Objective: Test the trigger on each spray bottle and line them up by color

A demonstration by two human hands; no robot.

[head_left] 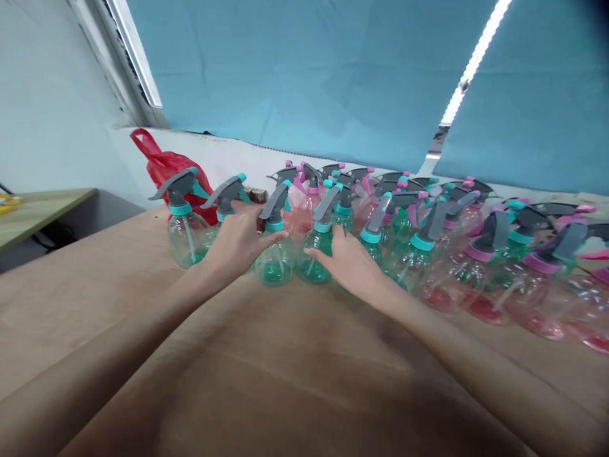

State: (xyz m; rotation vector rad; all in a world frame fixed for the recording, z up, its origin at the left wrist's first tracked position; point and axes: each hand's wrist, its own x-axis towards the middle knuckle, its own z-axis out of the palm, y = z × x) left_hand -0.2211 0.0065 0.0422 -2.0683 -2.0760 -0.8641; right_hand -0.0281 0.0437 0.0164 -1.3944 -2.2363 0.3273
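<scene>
My left hand [240, 236] is wrapped round the left side of a clear spray bottle [273, 270] with a turquoise collar and grey trigger head. Its thumb crosses the front just below the collar, and the other fingers are partly hidden behind. Touching that bottle on the right stands a green-tinted spray bottle [314, 263]. Against its right side is my right hand [351, 259], thumb on the front, fingertips hidden behind. Another turquoise-collared spray bottle [224, 200] is partly covered by my left hand. Farther left, one more spray bottle [183, 231] stands upright.
Several green and pink spray bottles [480, 273] crowd the right side of the brown tabletop [285, 368]. A red plastic bag [166, 162] lies at the back left. Behind are a white ledge and a blue sheet [309, 76]. A greenish table [42, 212] stands at far left.
</scene>
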